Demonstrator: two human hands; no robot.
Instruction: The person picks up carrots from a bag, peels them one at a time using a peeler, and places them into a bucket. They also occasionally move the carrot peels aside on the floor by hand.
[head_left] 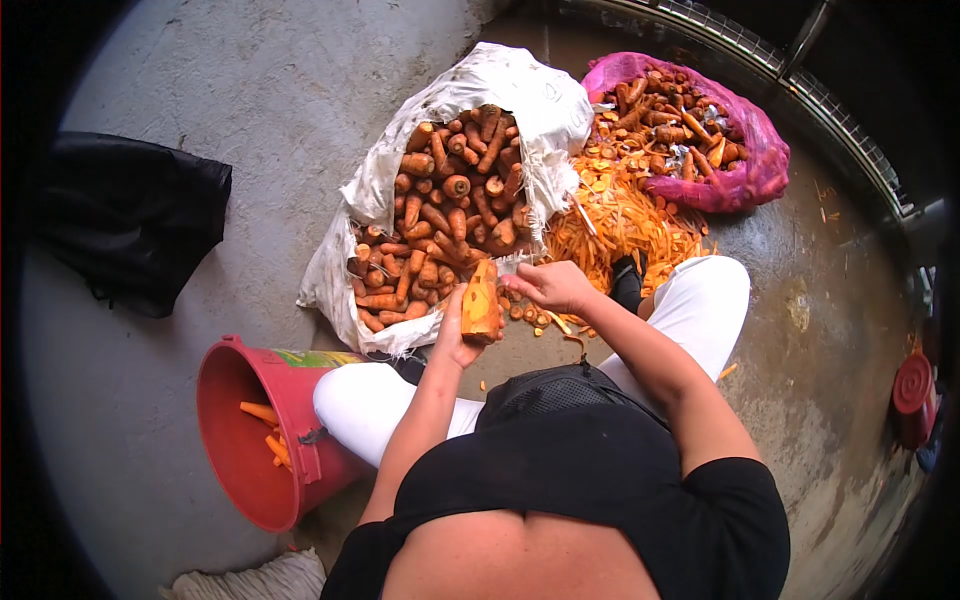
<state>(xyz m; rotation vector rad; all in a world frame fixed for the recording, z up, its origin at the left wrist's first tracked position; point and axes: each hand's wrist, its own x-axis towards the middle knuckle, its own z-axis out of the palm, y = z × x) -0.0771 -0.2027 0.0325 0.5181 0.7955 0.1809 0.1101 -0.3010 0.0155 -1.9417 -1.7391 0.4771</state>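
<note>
My left hand (458,332) is wrapped round a thick, partly peeled carrot (481,300), held upright above my lap. Bright orange flesh shows on the side facing me, with darker skin at the edge. Just right of the carrot, my right hand (548,287) is closed, its fingertips close to the carrot's upper part. A small pinkish bit shows at those fingers, too small to name. Beyond both hands stands an open white sack (375,190) full of unpeeled carrots (455,187). A heap of orange peelings (615,225) lies to its right.
A red bucket (235,470) with a few peeled carrots (279,448) lies tipped at my left knee. Behind the peelings is a pink mesh sack (765,165) of carrot pieces. A black bag (140,215) lies far left; a red lidded container (913,390) stands far right.
</note>
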